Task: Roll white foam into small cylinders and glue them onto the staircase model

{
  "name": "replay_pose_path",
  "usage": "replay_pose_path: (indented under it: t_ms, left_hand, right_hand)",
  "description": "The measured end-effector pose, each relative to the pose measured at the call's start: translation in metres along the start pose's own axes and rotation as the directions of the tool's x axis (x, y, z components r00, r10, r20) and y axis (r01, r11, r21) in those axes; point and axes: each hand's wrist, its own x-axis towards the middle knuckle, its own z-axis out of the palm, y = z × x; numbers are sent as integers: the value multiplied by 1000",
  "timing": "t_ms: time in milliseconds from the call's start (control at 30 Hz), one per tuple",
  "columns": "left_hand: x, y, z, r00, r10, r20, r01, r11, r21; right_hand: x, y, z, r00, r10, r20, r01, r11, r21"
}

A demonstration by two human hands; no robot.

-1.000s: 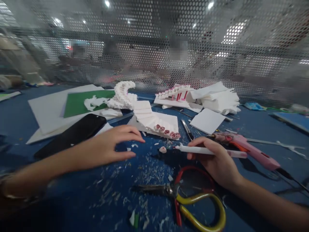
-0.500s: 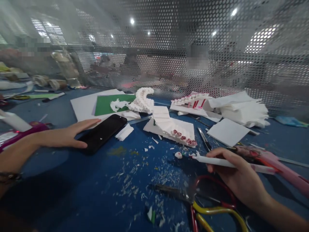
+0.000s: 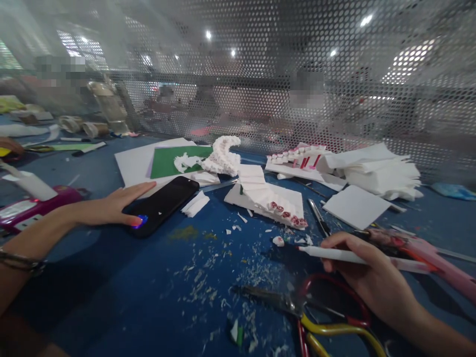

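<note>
My left hand (image 3: 111,204) lies with its fingers stretched out along the left side of a black phone (image 3: 169,201). Its thumb presses the lower end of the screen, where a blue light glows. In my right hand (image 3: 372,272) is a white marker (image 3: 338,254) with a reddish tip, pointing left. Just beyond that tip lies a small white foam piece (image 3: 278,241) with a red mark. A folded white stair-like model (image 3: 256,186) stands on a white board, a row of red-marked white bits along its front.
Scissors (image 3: 297,307) with red and yellow handles lie near my right hand. A pink glue gun (image 3: 427,253) and a utility knife (image 3: 318,215) are close by. White scraps litter the blue table (image 3: 148,297). A perforated metal screen (image 3: 253,74) closes off the back.
My left thumb has moved onto the phone, and a blue light now shows under it. My right hand keeps hold of the marker. The view has shifted slightly.
</note>
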Motion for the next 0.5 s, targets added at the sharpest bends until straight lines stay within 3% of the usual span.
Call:
replay_pose_path:
  t_ms: [200,300,367,400,500]
  left_hand:
    - [-4,0,-1,998,38,41,-39,999,12]
    - [2,9,-9,999,32,11,-32,999,17]
    - [12,26,-15,999,1,-50,2,998,65]
    - [18,39,-16,996,47,-70,-40,994,104]
    - [31,94,-3,946,319,-49,-313,944,101]
  right_hand:
    - [-3,0,0,999,2,40,-3,1000,13]
    - [-5,0,0,998,6,64,-8,1000,28]
    - [-6,1,-1,996,11,91,-15,999,44]
    - [-6,1,-1,994,11,105,-17,998,55]
    - [-5,3,-2,992,2,123,-14,996,92]
